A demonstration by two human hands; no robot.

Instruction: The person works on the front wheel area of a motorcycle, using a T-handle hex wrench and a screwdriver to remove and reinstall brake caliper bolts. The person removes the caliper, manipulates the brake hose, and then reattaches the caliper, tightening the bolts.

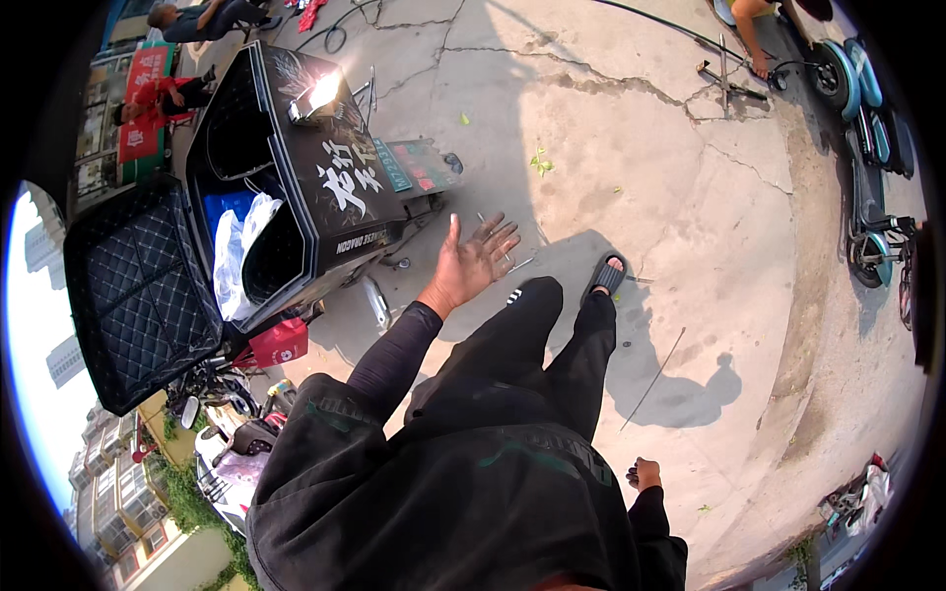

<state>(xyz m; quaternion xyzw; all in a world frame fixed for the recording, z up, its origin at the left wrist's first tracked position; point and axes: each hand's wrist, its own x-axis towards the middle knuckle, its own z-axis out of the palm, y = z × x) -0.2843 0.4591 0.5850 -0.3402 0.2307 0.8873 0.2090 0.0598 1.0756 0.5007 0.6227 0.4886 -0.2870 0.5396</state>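
My left hand (473,261) reaches out in front of me with its fingers spread and the palm showing, holding nothing. It is nearest to a large black box (345,187) on the back of a two-wheeler. The box's quilted lid (143,286) hangs open, and a white plastic bag (241,251) lies inside beside something blue. Down by my side, my right hand (645,474) is curled closed; nothing sticks out of it. A thin metal tool (520,265) lies on the ground just beyond my left fingers, and a long thin rod (653,379) lies to the right of my legs.
A blue and black scooter (867,158) stands at the far right. Near it a person's arm (752,44) reaches down by its wheel, and a cross-shaped wrench (727,84) lies on the cracked concrete (631,167). Other people sit at the upper left; parked two-wheelers (232,438) stand at the lower left.
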